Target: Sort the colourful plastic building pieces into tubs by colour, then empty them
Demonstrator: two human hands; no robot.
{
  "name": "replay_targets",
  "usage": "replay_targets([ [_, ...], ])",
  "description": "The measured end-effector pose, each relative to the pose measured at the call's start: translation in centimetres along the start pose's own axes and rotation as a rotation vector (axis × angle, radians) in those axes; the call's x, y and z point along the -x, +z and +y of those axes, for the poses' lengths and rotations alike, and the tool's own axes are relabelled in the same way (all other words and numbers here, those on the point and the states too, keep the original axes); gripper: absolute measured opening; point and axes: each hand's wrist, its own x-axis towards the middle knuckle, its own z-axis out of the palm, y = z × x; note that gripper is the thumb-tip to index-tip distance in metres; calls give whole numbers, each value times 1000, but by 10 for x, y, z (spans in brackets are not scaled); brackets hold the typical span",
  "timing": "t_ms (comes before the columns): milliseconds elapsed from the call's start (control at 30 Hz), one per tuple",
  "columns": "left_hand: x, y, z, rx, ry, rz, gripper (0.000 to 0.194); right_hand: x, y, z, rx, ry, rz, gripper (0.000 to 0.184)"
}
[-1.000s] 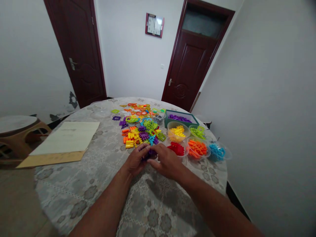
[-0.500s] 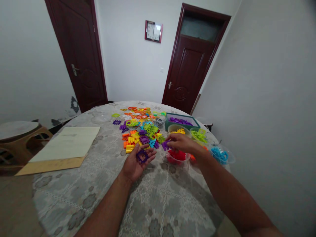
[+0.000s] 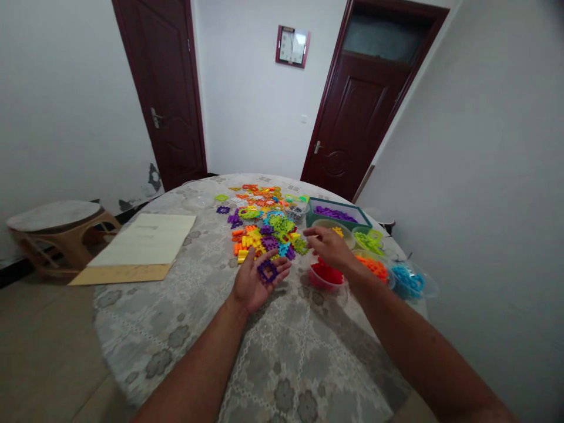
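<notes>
- Supporting a dark-purple, notched square plastic frame (image 3: 267, 279) on the open, upturned left hand (image 3: 252, 286).
- Hovering at the frame's two o'clock with the right hand (image 3: 330, 248), near a clear round plastic bowl (image 3: 325, 286); cannot tell whether gripping anything.
- Facing a multicoloured plastic heap (image 3: 269, 236) at the frame's twelve o'clock.

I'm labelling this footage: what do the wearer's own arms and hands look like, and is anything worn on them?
Both the left hand and right hand are ungloved. The forearms are bare, with no sleeves in view. I can make out no watch, bracelet or ring.
</notes>
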Motion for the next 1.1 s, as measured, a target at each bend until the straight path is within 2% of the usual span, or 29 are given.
replay_targets([
  [67,-1,-1,0,4,7,2,61,27,28,-20,125,-196,-136,21],
  [133,-1,-3,0,-3,7,-8,60,49,53,-37,211,-328,-262,21],
  [233,-2,-5,0,-17,-8,-49,60,65,82,-48,380,-361,-276,30],
  [333,-3,-6,-1,-6,14,-71,58,66,94,-47,463,-327,-228,27],
  [467,-4,-6,-2,12,24,-113,56,57,82,-48,451,-267,-221,15],
  [567,-5,-6,0,14,45,-111,58,39,53,-47,378,-163,-226,14],
  [667,-6,-6,3,-11,119,-29,58,6,15,-34,163,49,-227,10],
  [700,-6,-6,4,-22,152,13,56,-6,2,-28,67,146,-194,11],
  [767,-8,-7,5,-44,229,90,53,-30,-23,-15,-24,233,-69,14],
  [867,-11,-11,7,-78,358,168,46,-51,-50,-1,-61,245,161,22],
  [933,-14,-15,9,-97,450,213,43,-48,-52,3,-57,241,300,29],
  [967,-16,-17,10,-107,497,240,42,-41,-47,3,-42,219,343,32],
  [1033,-18,-21,13,-136,605,301,39,-21,-22,2,8,119,355,35],
  [1100,-19,-25,16,-193,727,377,33,5,18,-1,69,-33,258,38],
])
